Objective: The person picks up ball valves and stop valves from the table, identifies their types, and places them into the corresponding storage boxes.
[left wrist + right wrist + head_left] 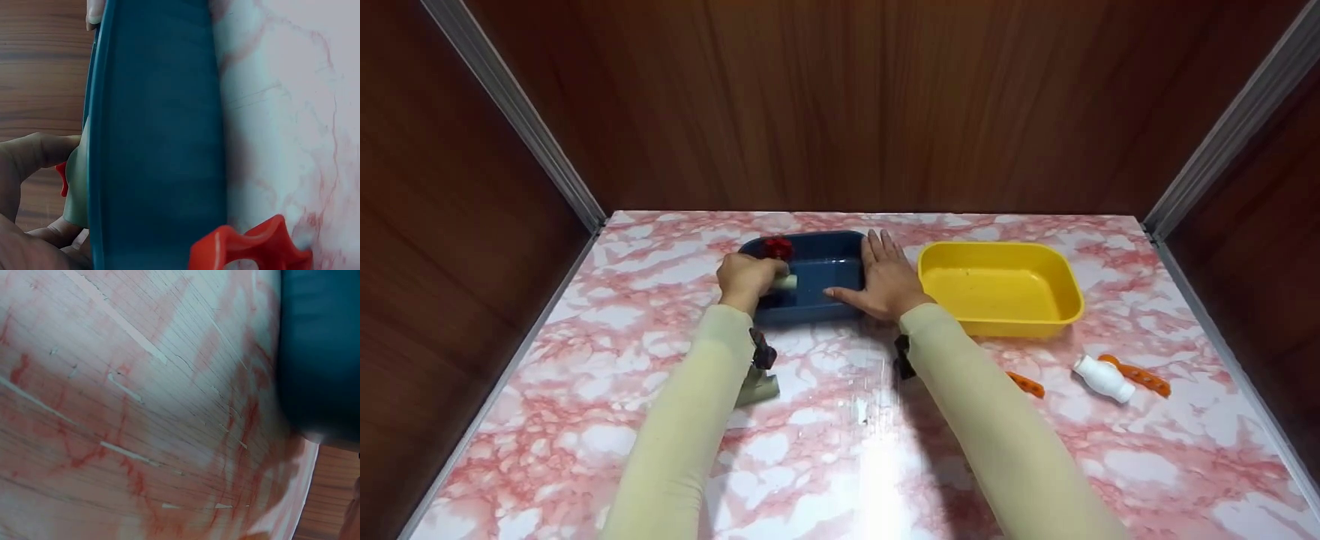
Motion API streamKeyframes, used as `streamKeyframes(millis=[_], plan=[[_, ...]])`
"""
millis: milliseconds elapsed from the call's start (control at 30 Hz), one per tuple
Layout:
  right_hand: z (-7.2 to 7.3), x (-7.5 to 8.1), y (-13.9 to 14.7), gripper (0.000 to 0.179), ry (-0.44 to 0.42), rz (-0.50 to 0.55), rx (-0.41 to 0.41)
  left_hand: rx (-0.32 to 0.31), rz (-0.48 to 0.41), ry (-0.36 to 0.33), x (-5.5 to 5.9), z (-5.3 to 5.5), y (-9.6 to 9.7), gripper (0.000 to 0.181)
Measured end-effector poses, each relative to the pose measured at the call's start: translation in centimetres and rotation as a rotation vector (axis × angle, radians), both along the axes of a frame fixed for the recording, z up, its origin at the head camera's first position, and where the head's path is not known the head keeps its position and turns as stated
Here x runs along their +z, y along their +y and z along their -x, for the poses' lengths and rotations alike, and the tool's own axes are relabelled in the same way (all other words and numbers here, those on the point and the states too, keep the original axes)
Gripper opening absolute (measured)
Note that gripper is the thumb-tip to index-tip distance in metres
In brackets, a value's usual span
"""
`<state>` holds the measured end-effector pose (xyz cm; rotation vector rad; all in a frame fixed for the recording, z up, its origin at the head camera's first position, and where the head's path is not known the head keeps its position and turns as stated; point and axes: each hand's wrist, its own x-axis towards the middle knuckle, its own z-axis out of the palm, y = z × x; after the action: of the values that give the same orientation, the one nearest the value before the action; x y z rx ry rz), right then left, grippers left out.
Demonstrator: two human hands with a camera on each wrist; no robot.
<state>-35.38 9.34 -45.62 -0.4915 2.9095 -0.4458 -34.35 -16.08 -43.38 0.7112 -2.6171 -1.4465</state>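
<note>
Though the head view hides it, the left-wrist view shows a red piece [253, 242] outside the blue tray [832, 309], near my left hand [746, 277]. That hand grips a rounded, pale green tube [786, 283] in the tray; my right hand [889, 283] (thumb splayed, fingers straight) rests on the opposite rim.

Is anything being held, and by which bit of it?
The left grip holds a pale green tube by its sides, one end sticking out. The right grip only rests against the blue bin, fingers straight.
</note>
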Motion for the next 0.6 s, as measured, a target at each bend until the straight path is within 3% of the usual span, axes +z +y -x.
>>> streamKeyframes(millis=[200, 400, 600], plan=[[-0.01, 0.06, -0.01, 0.126, 0.010, 0.004, 0.003, -0.001, 0.034, -0.020, -0.12, 0.20, 0.27, 0.023], [0.01, -0.09, 0.07, 0.127, -0.006, -0.003, -0.001, 0.002, 0.070, -0.017, -0.38, 0.27, 0.60, 0.050], [0.04, -0.04, 0.01, 0.126, -0.003, -0.006, -0.001, 0.001, 0.090, -0.015, -0.41, 0.28, 0.70, 0.058]])
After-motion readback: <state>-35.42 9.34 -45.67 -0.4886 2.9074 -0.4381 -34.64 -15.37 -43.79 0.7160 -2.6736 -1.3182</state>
